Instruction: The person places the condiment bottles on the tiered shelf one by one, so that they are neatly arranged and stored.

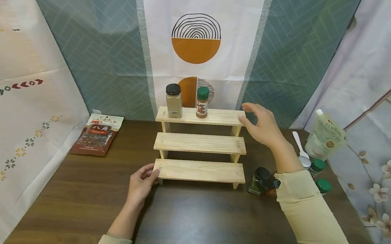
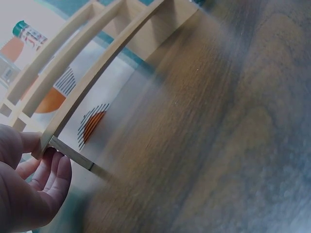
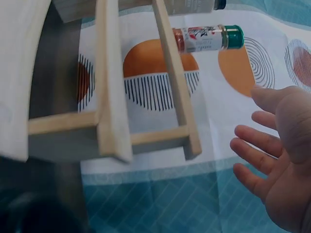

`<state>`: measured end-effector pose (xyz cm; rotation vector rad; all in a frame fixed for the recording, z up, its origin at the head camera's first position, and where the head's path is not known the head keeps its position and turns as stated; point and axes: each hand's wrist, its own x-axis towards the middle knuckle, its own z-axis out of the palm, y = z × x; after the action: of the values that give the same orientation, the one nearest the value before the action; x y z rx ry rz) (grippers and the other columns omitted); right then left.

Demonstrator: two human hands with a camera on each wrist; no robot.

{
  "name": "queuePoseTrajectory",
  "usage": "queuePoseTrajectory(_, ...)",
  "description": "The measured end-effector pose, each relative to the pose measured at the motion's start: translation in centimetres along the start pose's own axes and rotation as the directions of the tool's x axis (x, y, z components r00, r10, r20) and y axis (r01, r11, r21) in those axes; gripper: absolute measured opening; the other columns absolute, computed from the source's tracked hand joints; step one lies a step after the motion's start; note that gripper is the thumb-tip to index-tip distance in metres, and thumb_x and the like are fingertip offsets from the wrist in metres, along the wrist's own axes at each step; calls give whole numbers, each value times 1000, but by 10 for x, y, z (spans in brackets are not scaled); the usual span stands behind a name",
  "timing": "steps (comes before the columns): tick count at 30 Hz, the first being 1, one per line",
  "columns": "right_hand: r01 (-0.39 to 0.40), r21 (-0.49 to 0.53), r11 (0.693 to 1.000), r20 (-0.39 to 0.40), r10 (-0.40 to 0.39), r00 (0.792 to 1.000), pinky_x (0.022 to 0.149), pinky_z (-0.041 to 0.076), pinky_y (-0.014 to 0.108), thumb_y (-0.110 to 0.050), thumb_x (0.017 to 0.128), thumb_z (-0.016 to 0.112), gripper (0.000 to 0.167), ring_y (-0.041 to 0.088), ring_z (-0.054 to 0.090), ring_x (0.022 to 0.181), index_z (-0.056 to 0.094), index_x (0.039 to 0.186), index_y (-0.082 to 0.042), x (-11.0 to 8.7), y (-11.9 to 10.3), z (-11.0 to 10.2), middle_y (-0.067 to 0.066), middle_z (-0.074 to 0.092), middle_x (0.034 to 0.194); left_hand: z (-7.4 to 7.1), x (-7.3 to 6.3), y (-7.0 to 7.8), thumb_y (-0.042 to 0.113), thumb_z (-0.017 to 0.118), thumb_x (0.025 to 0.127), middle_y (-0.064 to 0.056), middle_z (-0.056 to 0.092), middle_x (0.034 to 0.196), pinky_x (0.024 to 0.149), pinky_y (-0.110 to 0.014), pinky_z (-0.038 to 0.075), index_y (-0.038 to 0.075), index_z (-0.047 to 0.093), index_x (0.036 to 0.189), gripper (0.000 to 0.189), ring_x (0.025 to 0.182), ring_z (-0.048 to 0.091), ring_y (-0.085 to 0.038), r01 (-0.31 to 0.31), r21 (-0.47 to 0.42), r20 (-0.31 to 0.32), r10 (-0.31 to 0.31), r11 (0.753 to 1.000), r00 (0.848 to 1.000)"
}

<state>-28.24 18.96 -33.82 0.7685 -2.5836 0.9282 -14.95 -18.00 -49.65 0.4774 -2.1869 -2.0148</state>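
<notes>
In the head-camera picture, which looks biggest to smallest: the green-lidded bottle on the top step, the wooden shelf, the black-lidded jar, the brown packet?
Largest to smallest, as they look there:
1. wooden shelf
2. brown packet
3. black-lidded jar
4. green-lidded bottle, only a bit smaller than the jar

The head view is bright and evenly lit, with light seemingly from above: a pale sheen lies on the near table (image 1: pixel 197 212), and soft shadow fills the gaps beneath the tiers of the shelf (image 1: pixel 200 143). Small print on the bottle (image 1: pixel 202 107) is too fine to read. The left wrist view is dimmer and hazy, with greyish glare at lower right and the shelf's straight boards bent into arcs. In the right wrist view, the nearest boards blur and the lower left corner sinks into darkness.
</notes>
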Motion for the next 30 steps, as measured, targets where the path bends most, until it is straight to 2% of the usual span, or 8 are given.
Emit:
queuePoseTrajectory(7,-34,-49,998,-5,33,999,108,39,60,-22,101,66,46,42,52,127,55,138,3,-24,10,-6,24,59,134,-1,0,1,11,70,97,-15,71,102,72,-24,58,-3,63,129,36,80,67,-18,0,5,-6,0,1000,1000)
queuePoseTrajectory(17,-55,-85,995,-8,55,998,97,46,62,-24,100,66,45,41,59,116,57,136,3,-61,29,-16,24,62,129,-1,0,1,9,70,97,-15,71,101,72,-23,58,-4,62,129,36,78,66,-14,4,-5,1,-4,1000,1000)
queuePoseTrajectory(25,-99,-61,993,-23,97,995,93,45,65,-20,100,67,45,45,56,118,57,136,3,-86,38,-28,25,62,129,0,0,1,7,70,97,-14,71,98,71,-24,58,-5,63,128,34,76,66,-13,1,-9,-4,-1,1000,1000)
queuePoseTrajectory(30,-99,-70,993,-44,97,994,91,47,64,-18,99,68,44,45,57,116,57,135,5,-100,46,-37,26,62,128,1,-1,0,9,70,97,-16,71,102,71,-24,58,-5,63,128,35,78,66,-15,2,-7,0,-2,1000,1000)
